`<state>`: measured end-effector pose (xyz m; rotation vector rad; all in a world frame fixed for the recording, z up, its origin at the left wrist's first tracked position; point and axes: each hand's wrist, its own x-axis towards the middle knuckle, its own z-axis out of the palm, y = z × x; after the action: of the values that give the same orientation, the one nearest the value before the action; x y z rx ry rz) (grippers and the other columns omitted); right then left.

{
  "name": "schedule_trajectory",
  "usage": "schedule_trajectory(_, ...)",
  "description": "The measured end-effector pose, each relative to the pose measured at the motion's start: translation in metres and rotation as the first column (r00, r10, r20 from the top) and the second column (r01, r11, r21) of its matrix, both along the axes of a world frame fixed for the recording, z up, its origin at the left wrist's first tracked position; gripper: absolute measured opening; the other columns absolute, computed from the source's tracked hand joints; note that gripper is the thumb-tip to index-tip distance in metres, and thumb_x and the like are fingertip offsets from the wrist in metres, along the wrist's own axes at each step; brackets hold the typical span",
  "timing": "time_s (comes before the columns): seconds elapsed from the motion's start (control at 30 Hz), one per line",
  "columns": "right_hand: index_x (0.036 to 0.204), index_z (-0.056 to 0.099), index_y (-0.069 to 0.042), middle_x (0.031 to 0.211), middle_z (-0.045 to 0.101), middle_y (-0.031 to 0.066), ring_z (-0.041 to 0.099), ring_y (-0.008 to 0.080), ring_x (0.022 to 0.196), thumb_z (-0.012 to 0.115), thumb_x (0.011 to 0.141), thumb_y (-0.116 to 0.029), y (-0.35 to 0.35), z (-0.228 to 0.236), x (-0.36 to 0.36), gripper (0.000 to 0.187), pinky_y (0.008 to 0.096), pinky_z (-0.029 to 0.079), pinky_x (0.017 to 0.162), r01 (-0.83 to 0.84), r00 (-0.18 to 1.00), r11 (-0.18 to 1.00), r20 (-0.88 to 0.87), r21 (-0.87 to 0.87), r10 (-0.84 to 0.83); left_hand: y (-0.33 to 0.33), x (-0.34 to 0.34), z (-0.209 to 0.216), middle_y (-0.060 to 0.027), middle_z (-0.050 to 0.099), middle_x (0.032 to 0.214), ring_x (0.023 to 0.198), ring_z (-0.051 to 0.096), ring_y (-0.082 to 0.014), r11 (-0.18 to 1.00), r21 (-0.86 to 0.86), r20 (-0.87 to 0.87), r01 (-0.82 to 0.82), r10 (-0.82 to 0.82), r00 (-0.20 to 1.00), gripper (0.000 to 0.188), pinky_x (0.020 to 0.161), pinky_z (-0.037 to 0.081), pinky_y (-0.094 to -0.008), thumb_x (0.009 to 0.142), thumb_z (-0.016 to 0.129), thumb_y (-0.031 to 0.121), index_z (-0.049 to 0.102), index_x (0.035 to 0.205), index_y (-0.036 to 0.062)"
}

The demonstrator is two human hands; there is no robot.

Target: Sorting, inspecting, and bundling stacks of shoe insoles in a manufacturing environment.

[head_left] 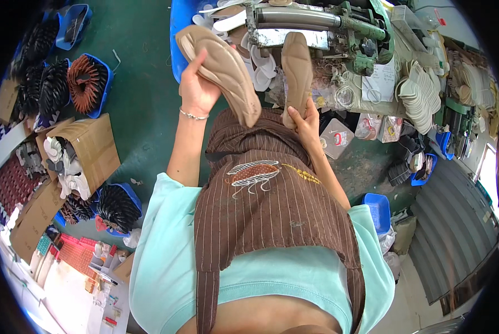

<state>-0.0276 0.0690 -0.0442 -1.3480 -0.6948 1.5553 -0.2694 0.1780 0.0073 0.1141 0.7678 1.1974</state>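
My left hand (197,92) grips a tan quilted shoe insole (227,72) by its outer edge, thumb on the upper face. That insole is tilted, its narrower end hanging over my lap. In my right hand (307,121) is a second tan insole (297,64), held upright by its lower end with the thumb across it. The two insoles are apart. Just beyond the right one stands a green machine (366,53) with a metal roller (299,20); whether the insole's tip touches it I cannot tell.
A blue bin (177,33) of white and tan sole pieces sits at the far side, beside the machine. Stacked pale insoles (419,96) lie on the bench to the right. Cardboard boxes (96,146) and blue crates of dark soles (116,209) stand on the green floor at left.
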Motion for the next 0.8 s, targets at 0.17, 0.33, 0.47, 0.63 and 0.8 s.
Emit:
schedule_trajectory(0.17,0.108,0.052,0.000,0.088,0.062,0.0070,0.059,0.0121,0.062,0.062,0.085,-0.006,0.047,-0.013,0.008,0.025,0.0252,0.049,0.056,-0.105,0.946,0.977,0.285,-0.185,0.156,-0.019,0.017,-0.004,-0.0102,0.058,0.113,0.107,0.055,-0.0224,0.996,-0.084,0.051,0.038,-0.034,0.998,0.038,0.095,0.044,-0.0405,0.087,0.063,0.018,0.048,0.119,0.0028)
schedule_trajectory(0.33,0.113,0.052,-0.001,0.092,0.062,0.0050,0.060,0.0104,0.072,0.063,0.085,-0.007,0.043,0.016,-0.024,0.031,0.0245,0.049,0.063,-0.058,0.997,0.998,-0.053,-0.008,0.057,-0.022,0.031,0.002,-0.0050,0.060,0.105,0.096,0.059,-0.0153,0.998,0.003,-0.154,0.068,-0.067,0.986,0.033,0.083,0.048,-0.0309,0.086,0.065,0.014,0.052,0.114,0.0027)
schedule_trajectory(0.47,0.121,0.048,-0.002,0.099,0.061,0.0043,0.060,0.0096,0.081,0.062,0.086,-0.005,0.009,0.027,-0.019,0.038,0.0251,0.049,0.072,-0.005,0.989,1.000,-0.145,-0.001,0.004,-0.025,0.028,0.001,-0.0080,0.061,0.107,0.097,0.060,-0.0167,0.989,0.078,-0.237,0.122,-0.101,0.966,0.035,0.085,0.048,-0.0317,0.086,0.065,0.016,0.052,0.116,0.0016)
schedule_trajectory(0.63,0.119,0.048,-0.001,0.094,0.061,0.0042,0.060,0.0113,0.075,0.062,0.086,-0.005,0.015,0.017,0.000,0.036,0.0251,0.050,0.067,-0.004,0.966,0.998,-0.258,-0.069,-0.014,-0.030,0.024,0.005,-0.0172,0.060,0.113,0.103,0.059,-0.0220,0.986,0.063,-0.194,0.155,-0.140,0.971,0.040,0.091,0.047,-0.0359,0.089,0.059,0.019,0.048,0.122,-0.0014)
schedule_trajectory(0.8,0.119,0.047,-0.002,0.089,0.059,0.0045,0.060,0.0130,0.070,0.062,0.085,-0.007,0.020,0.025,-0.005,0.037,0.0248,0.051,0.062,0.006,0.940,0.998,-0.340,-0.066,-0.029,-0.034,0.023,-0.001,-0.0080,0.062,0.103,0.095,0.061,-0.0174,0.994,-0.052,-0.159,0.101,-0.108,0.981,0.035,0.084,0.050,-0.0323,0.084,0.065,0.012,0.053,0.115,0.0029)
